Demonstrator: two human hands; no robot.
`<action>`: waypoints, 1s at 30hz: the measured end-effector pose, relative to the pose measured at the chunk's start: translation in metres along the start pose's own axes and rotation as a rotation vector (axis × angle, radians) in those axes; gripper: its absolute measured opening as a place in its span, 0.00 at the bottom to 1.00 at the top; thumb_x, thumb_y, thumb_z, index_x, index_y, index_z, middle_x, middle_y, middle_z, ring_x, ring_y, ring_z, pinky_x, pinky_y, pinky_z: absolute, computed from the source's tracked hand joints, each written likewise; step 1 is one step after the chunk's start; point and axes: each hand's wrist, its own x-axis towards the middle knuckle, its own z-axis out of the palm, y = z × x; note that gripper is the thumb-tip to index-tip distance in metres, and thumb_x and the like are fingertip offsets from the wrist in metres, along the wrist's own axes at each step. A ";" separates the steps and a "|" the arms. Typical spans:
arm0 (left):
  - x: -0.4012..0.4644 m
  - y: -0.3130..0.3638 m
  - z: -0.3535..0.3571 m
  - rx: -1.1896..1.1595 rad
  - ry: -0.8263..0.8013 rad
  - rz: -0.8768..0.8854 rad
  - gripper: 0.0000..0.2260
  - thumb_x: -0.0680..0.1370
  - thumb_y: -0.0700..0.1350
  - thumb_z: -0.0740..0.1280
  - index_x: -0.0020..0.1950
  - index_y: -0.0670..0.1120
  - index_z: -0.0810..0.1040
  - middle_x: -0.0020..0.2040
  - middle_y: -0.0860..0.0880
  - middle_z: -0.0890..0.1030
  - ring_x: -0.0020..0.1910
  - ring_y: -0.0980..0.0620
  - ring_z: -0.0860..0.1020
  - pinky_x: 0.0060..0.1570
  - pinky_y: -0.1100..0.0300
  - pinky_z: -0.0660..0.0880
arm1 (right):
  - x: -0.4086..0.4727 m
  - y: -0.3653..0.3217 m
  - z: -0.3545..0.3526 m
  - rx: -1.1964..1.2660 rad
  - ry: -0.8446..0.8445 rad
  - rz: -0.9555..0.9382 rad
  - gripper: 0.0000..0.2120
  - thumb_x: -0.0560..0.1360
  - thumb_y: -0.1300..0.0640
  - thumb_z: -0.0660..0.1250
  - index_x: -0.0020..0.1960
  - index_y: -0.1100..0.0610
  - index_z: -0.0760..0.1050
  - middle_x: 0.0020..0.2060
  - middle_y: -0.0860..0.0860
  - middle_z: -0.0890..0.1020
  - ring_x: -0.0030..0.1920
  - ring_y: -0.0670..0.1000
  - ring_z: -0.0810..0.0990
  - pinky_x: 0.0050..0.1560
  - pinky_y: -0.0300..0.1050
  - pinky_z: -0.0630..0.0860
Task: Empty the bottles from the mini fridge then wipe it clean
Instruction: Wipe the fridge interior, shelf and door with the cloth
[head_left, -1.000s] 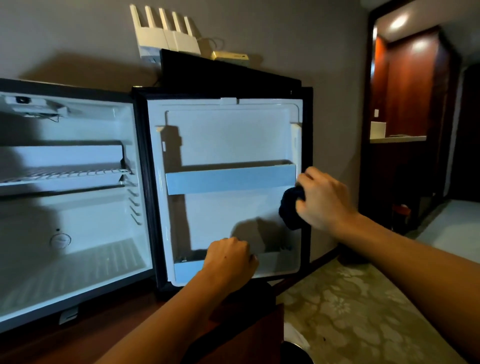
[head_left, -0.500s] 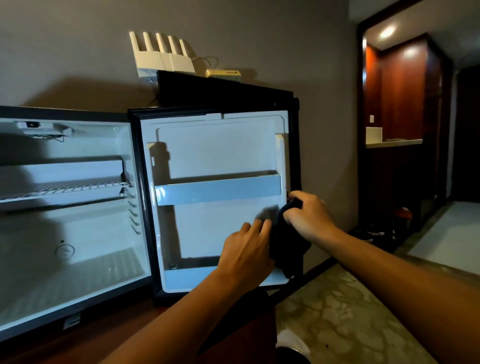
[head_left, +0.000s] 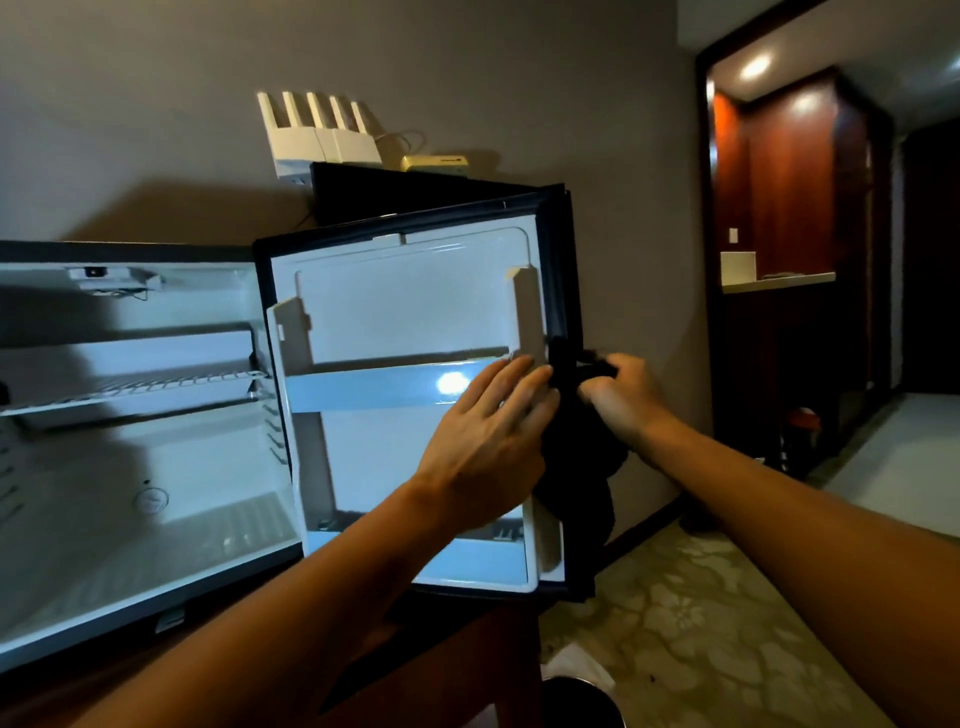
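Note:
The mini fridge (head_left: 130, 467) stands open at the left, its white inside lit, with a wire shelf and no bottles in sight. Its door (head_left: 405, 312) is swung out toward me, showing a white liner and one blue-grey door shelf (head_left: 374, 389). My right hand (head_left: 626, 400) grips a dark cloth (head_left: 576, 467) at the door's right edge; the cloth hangs down past the door. My left hand (head_left: 493, 441) lies with straight fingers against the door shelf's right end, fingertips touching the cloth.
White routers (head_left: 322, 135) and a yellow box (head_left: 436, 162) sit on a black unit behind the fridge. A wooden cabinet carries the fridge. A patterned carpet (head_left: 701, 623) and a dark round bin (head_left: 582, 701) lie below right. A doorway (head_left: 789, 260) opens at the right.
The door has swung partly toward me. My left hand rose from the lower door shelf to the middle shelf and opened flat. The cloth has unfolded and hangs lower from my right hand.

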 end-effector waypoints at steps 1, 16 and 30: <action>0.002 -0.001 -0.007 0.003 0.009 -0.012 0.19 0.75 0.44 0.64 0.64 0.41 0.77 0.67 0.41 0.75 0.68 0.39 0.70 0.73 0.50 0.60 | 0.000 -0.003 -0.003 0.028 0.024 -0.006 0.10 0.63 0.61 0.65 0.42 0.53 0.80 0.36 0.54 0.82 0.38 0.57 0.81 0.37 0.47 0.74; 0.015 -0.007 -0.108 0.155 0.155 0.013 0.12 0.73 0.48 0.65 0.43 0.40 0.83 0.44 0.42 0.81 0.51 0.41 0.79 0.64 0.49 0.68 | -0.032 -0.081 0.024 0.532 -0.811 0.125 0.25 0.80 0.61 0.54 0.27 0.54 0.77 0.23 0.50 0.72 0.22 0.45 0.72 0.23 0.36 0.67; -0.027 -0.041 -0.184 0.755 -0.538 -0.309 0.21 0.79 0.53 0.52 0.59 0.43 0.78 0.59 0.43 0.77 0.64 0.42 0.68 0.74 0.47 0.43 | -0.069 -0.141 0.135 0.392 -0.795 -0.207 0.08 0.78 0.64 0.62 0.52 0.53 0.76 0.40 0.50 0.82 0.39 0.46 0.81 0.35 0.37 0.77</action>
